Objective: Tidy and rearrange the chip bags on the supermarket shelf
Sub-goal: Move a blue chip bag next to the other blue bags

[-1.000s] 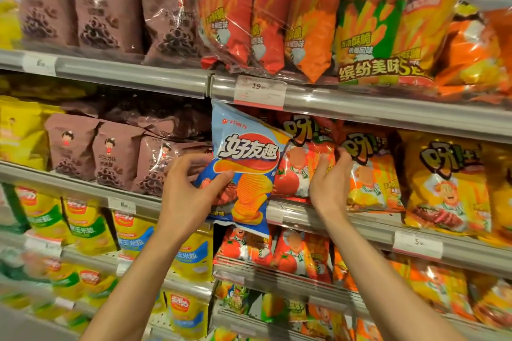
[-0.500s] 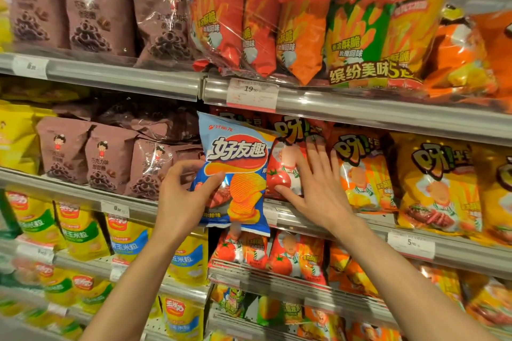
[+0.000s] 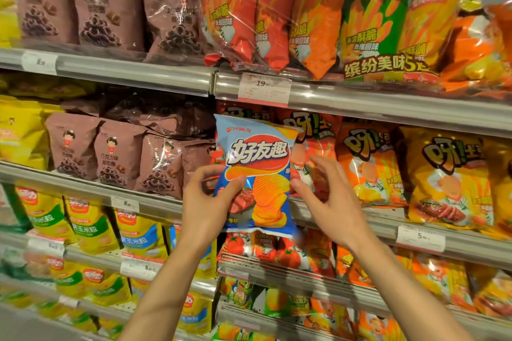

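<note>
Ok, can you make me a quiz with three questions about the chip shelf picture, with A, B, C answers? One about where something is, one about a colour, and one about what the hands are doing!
1. Where are the brown bags with the little cartoon figure?
A. Left of the blue bag
B. Right of the blue bag
C. On the floor

2. What is the main colour of the bag being held?
A. Green
B. Blue
C. Purple

3. What is the right hand doing?
A. Squeezing a price tag
B. Gripping a brown bag
C. Open, fingers spread beside the blue bag

Answers:
1. A: the brown bags stand on the shelf rail, to the left of the blue chip bag.
2. B: its top and edges are blue, with a red and orange logo.
3. C: the right hand is spread at the bag's right edge, while the left hand has its grip on the bag.
</note>
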